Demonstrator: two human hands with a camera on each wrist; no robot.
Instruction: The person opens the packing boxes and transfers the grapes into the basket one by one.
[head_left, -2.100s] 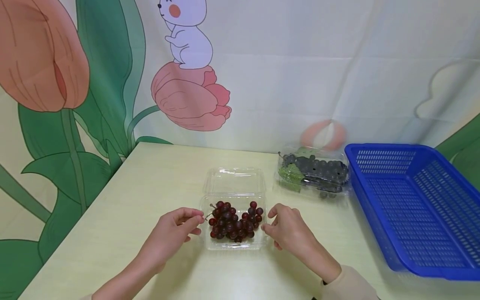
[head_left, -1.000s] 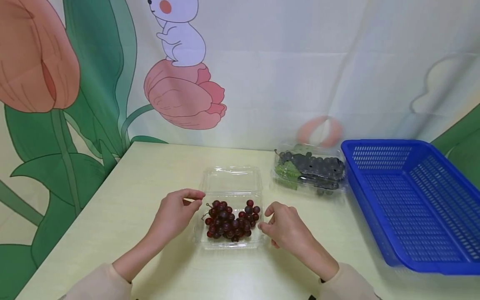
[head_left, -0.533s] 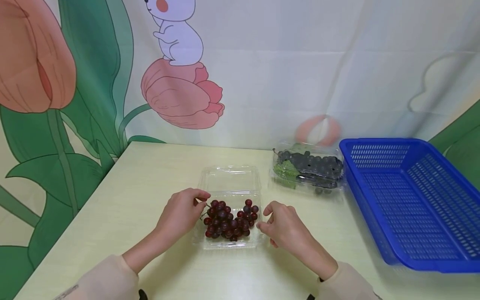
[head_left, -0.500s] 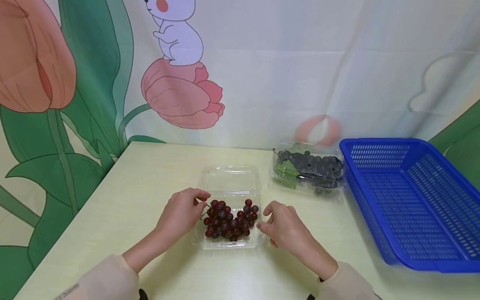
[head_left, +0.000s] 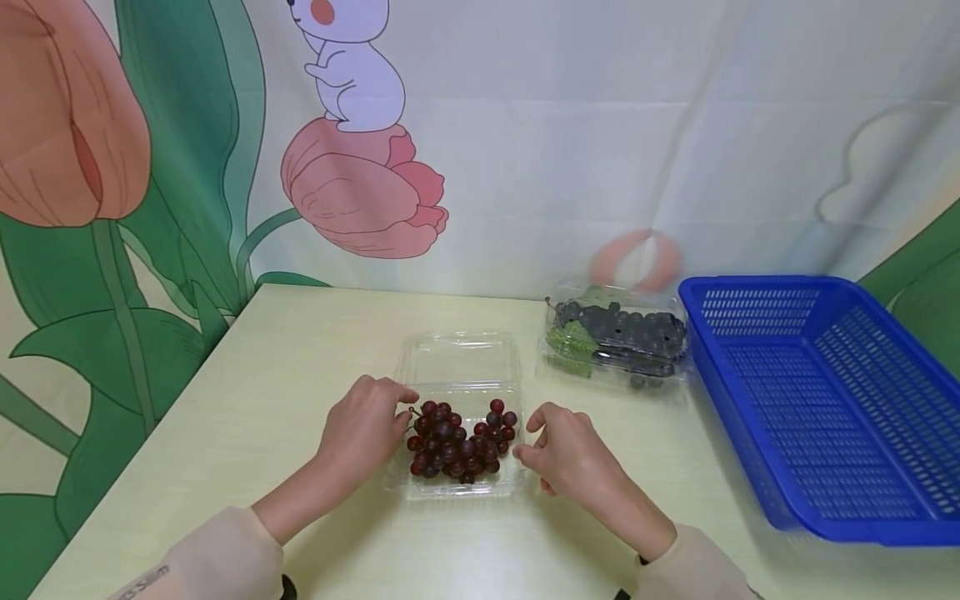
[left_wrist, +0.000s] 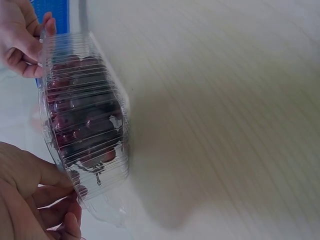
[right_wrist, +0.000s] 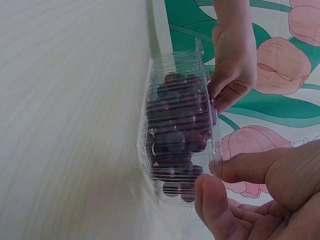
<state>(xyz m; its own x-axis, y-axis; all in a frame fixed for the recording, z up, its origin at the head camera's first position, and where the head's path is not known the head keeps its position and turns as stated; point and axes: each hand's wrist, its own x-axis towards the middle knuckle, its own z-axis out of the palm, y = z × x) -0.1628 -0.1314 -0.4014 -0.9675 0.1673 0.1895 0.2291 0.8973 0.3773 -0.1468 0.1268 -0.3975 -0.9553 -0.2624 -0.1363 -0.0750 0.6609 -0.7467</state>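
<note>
An open clear plastic clamshell box (head_left: 461, 492) stands on the table with its lid (head_left: 459, 358) folded back. In it lies a bunch of dark red grapes (head_left: 453, 446), its stem at the left. My left hand (head_left: 360, 429) bends over the box's left rim, fingertips right by the stem and the nearest grapes; I cannot tell whether it pinches them or the rim. On the opposite side my right hand (head_left: 570, 454) holds the right rim, thumb over the edge. The right wrist view shows my right thumb and a finger (right_wrist: 211, 192) on either side of that rim.
Behind and to the right sits a closed clear box of black grapes (head_left: 637, 333) with a green leaf. Beside it, a large blue plastic basket (head_left: 727, 417) fills the right side. A printed cloth (head_left: 510, 167) hangs behind the pale table (head_left: 307, 333).
My left hand has come in from left of the box to its left rim, near the stem, its fingertips shifting slightly. The right hand stays at the right rim. The head view has shifted a little.
</note>
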